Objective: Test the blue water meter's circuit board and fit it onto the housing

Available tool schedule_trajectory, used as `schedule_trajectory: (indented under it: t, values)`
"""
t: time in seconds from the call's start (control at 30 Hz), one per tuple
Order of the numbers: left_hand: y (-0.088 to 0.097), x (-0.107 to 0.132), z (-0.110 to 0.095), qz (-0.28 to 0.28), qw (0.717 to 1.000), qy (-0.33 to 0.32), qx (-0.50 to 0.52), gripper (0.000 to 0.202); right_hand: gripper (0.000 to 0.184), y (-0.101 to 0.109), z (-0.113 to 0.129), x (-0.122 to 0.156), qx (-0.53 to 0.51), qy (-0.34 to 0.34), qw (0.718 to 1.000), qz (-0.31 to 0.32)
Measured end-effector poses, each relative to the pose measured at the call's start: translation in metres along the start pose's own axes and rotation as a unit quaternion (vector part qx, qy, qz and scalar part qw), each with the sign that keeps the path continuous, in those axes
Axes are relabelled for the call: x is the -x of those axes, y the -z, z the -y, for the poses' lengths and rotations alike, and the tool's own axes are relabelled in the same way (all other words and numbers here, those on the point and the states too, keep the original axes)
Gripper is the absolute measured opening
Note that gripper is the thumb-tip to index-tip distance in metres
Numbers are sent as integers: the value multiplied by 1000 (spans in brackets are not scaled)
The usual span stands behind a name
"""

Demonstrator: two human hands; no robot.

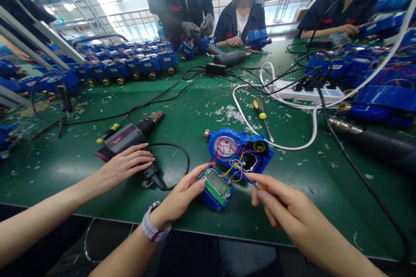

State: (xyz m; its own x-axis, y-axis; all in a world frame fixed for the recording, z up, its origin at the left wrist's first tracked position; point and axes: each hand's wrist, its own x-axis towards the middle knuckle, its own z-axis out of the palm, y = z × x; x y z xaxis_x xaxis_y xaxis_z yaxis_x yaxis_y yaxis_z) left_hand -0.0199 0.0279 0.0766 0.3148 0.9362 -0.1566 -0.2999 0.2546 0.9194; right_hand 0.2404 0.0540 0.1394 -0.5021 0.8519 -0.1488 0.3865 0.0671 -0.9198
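An opened blue water meter [238, 149] lies on the green table, its round dial and inner compartment exposed. Several thin coloured wires [236, 164] run from it to a green circuit board with a small grey display [217, 183], seated in a blue cover [212, 203]. My left hand [182, 197], with a watch on the wrist, grips the cover's left edge, thumb near the display. Between thumb and fingers, my right hand [279, 201] pinches a slim metal tool [250, 179], its tip among the wires. Whether it is tweezers or a thin driver I cannot tell.
A co-worker's hand [131, 162] lies by a heat gun [128, 138] at left. Behind the meter are a screwdriver [260, 110], white cable [286, 148] and power strip [305, 91]. Another heat gun [367, 138] lies right. Blue meters [130, 62] line the back; people work opposite.
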Motion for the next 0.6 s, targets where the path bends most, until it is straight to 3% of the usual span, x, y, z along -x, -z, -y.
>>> schedule_trajectory:
  t: [0.1, 0.27, 0.5, 0.6]
  values:
    - [-1, 1, -1, 17, 1000, 1, 12, 57, 27, -5, 4, -8, 38, 57, 997, -34]
    - [-6, 2, -8, 18, 999, 1, -26, 59, 22, -14, 12, -16, 63, 143, 987, -40]
    - [-7, 8, -7, 34, 999, -6, -33, 55, 16, -23, 9, -7, 95, 161, 981, -50]
    - [-12, 13, -3, 69, 998, 6, 5, 56, 18, -28, 6, 0, 89, 125, 987, -49]
